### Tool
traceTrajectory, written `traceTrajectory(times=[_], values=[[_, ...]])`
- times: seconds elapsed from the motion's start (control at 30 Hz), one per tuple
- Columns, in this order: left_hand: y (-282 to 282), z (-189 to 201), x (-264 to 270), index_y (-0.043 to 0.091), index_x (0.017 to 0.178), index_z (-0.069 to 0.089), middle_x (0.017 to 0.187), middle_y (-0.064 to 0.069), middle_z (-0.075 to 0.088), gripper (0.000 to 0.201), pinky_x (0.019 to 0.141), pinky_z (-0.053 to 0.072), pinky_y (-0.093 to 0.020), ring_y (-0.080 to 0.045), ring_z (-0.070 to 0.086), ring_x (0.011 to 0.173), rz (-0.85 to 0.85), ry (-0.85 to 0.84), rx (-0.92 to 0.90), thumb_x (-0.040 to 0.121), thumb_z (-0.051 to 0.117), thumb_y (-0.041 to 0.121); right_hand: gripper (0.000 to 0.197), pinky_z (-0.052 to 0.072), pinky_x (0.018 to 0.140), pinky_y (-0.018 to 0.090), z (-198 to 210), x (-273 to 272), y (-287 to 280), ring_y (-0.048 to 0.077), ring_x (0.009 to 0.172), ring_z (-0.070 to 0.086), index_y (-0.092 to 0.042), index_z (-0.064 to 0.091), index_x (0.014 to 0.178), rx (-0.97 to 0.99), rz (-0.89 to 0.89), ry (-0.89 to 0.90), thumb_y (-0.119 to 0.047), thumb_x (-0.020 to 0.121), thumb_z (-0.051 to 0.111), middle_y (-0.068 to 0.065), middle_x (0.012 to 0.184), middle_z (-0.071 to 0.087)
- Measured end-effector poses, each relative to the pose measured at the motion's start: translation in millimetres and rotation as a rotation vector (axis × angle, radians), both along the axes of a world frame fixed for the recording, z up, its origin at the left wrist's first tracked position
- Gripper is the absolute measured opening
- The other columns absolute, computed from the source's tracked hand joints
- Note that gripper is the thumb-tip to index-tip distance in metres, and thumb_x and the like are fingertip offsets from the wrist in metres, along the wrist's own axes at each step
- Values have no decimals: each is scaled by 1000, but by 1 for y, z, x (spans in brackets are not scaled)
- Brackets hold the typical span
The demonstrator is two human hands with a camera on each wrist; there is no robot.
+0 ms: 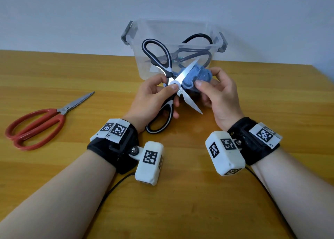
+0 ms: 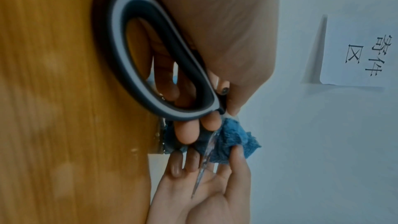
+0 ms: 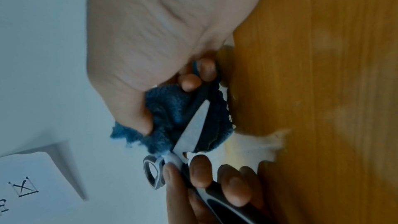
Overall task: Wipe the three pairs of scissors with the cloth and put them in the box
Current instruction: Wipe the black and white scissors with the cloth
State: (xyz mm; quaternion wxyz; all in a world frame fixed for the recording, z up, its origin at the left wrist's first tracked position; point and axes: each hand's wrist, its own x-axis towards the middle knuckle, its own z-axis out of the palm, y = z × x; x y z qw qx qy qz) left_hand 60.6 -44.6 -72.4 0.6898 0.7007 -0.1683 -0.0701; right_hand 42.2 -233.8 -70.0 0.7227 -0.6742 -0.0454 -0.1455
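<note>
My left hand grips the black-and-white scissors near the pivot, blades spread wide. The lower handle loop lies against my left palm. My right hand holds the bunched blue cloth against the upper blade, thumb pressing on the cloth. The cloth wraps around the blade in the right wrist view. A clear plastic box stands just behind, with a dark-handled pair of scissors inside. The red-handled scissors lie shut on the table at the left.
The wooden table ends at a pale wall behind the box. A paper sign with printed characters hangs on the wall. Cables run from both wrist cameras toward me.
</note>
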Motion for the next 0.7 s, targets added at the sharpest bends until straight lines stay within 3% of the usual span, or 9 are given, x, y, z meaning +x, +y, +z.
traceTrajectory(times=[0.07,0.17,0.23,0.3,0.4,0.47,0.53,0.6,0.7], values=[[0,0,0,7,95,50,68,-14,66,14,59,45,-43,-34,64,48,16,5,-42,105,57,14,13,30,45,24,-4,5,-4,9,48,43,-16,55,90,66,-101,41,-17,94,68,-7,61,58],[2,2,-2,12,85,50,66,-15,63,20,52,50,-35,-35,60,47,9,-15,-103,104,57,10,32,30,43,25,-7,11,-7,12,50,41,-19,50,75,112,-217,105,-36,88,74,3,66,48],[2,2,-4,13,85,50,64,-16,63,18,51,51,-33,-35,60,46,-22,-26,-119,100,61,11,42,31,42,25,-9,12,-6,15,55,42,-23,44,66,66,-223,124,-44,81,77,8,70,45],[2,3,-5,9,91,47,63,-16,63,15,50,52,-33,-33,60,45,-58,-20,-131,97,61,11,48,31,41,23,-10,12,-5,15,54,41,-25,40,60,39,-226,135,-45,80,79,4,65,43],[2,3,-5,0,99,46,63,-15,64,17,50,53,-36,-32,60,45,-100,-18,-122,99,60,10,50,32,41,22,-7,10,-4,14,53,42,-26,40,59,3,-210,142,-50,76,81,2,63,44],[1,2,-4,-5,102,46,65,-14,65,21,52,53,-37,-33,62,45,-86,-18,-85,101,59,11,49,35,40,22,-5,6,-2,13,54,47,-21,50,67,4,-132,131,-54,67,86,6,69,53],[0,1,-1,-1,101,49,68,-13,67,14,50,51,-33,-32,64,46,-25,-19,-52,104,56,11,42,35,43,23,-2,2,-1,8,50,48,-16,60,81,15,-21,96,-46,68,85,0,68,62],[0,1,0,4,99,50,70,-11,68,12,45,47,-27,-31,65,47,57,-18,-47,106,54,13,23,35,45,22,-1,0,1,4,50,51,-15,65,91,5,26,54,-27,79,81,-8,68,68],[0,1,0,5,101,52,72,-11,70,10,42,43,-22,-28,66,48,114,-15,-73,106,54,13,9,40,46,16,-3,1,1,2,59,59,-17,67,92,-30,-34,51,-10,91,73,-9,70,70]])
